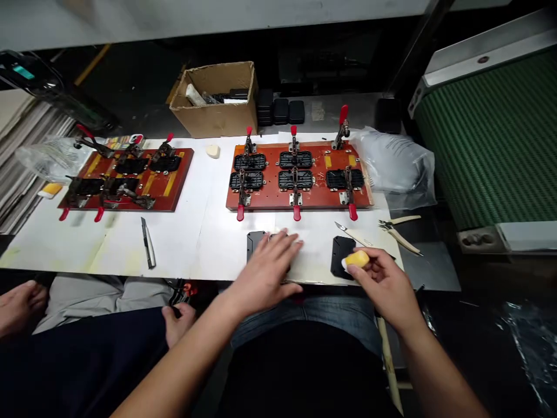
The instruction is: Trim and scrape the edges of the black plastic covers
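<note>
Right hand pinches a small yellow block between thumb and fingertips, closed on it, with the block's tip pressed down onto a flat black part at the near edge of the table. The grip looks like a rubbing or wiping hold, so the block sits at the very front of the fingers, not in the palm.

Left hand lies flat, fingers spread, palm down on a second black part just to the left. It holds nothing and seems to pin that part against the white sheet so it does not slide. The two parts are near each other, not touching.

Just beyond the hands, a red clamp board carries six black parts in two rows, each under a red-handled toggle clamp. A small blade and a pair of cutters lie right of the right hand, within reach. A clear plastic bag sits at the board's right end.

Farther left, a second clamp board, with a knife on the sheet in front of it. A cardboard box stands at the far side, and a green conveyor belt is at far right.

Another person's hands rest at the lower left, off the table.
</note>
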The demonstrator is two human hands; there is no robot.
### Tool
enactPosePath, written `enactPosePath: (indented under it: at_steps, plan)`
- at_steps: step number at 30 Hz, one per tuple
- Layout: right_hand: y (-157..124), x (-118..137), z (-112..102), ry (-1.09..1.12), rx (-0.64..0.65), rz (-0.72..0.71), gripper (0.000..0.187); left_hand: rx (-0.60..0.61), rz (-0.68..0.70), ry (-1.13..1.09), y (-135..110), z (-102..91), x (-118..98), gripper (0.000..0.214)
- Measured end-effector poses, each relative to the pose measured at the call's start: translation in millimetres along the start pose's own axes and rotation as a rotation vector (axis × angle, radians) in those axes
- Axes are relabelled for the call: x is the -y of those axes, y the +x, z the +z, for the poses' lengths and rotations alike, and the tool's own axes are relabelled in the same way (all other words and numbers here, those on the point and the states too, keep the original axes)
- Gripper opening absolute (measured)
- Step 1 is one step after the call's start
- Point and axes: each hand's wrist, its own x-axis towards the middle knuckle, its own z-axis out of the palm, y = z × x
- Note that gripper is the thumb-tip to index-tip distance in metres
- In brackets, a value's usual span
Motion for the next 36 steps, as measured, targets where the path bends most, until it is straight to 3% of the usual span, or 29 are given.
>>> enactPosePath:
  at_steps: [2, 5, 9, 14, 19, 21, 25, 29, 33, 36]
  plan:
    - [13.9, 10.0, 21.4, -0.114, 0.099, -0.06, 0.035, -0.031, -0.07, 0.028, -19.3, -3.0, 31.2, 0.106]
    - [41.9, 25.6, 64.7, -0.286, 0.188, -0.205, 0.027, -0.039, -0.071, 0.013, -25.8, 7.7, 62.6, 0.114]
    - [65.8, 29.5, 100.1, -0.392, 0.203, -0.215, 0.025, -0.118, -0.129, -0.036, -22.8, 28.0, 58.7, 0.106]
    - [59.8, 25.2, 100.7, -0.469, 0.205, -0.272, 0.024, -0.196, -0.187, -0.089, -30.9, 38.8, 40.0, 0.096]
    - [46.6, 33.9, 110.0, -0.615, 0.238, -0.44, 0.008, -0.237, -0.177, -0.141, -31.3, 41.0, 44.5, 0.094]
    - [47.2, 36.1, 112.7, -0.621, 0.263, -0.44, 0.009, -0.242, -0.186, -0.162, -30.3, 41.0, 46.0, 0.094]
    - [54.0, 38.6, 111.9, -0.646, 0.192, -0.416, 0.013, -0.236, -0.18, -0.189, -29.9, 40.6, 46.3, 0.092]
    - [56.4, 41.7, 110.4, -0.617, 0.322, -0.441, 0.008, -0.24, -0.175, -0.192, -30.2, 40.4, 47.1, 0.087]
    - [56.7, 42.8, 109.1, -0.606, 0.315, -0.463, 0.008, -0.237, -0.177, -0.177, -30.1, 40.5, 47.6, 0.085]
    - [58.5, 42.5, 106.7, -0.587, 0.434, -0.477, 0.01, -0.234, -0.168, -0.169, -30.1, 40.9, 47.7, 0.08]
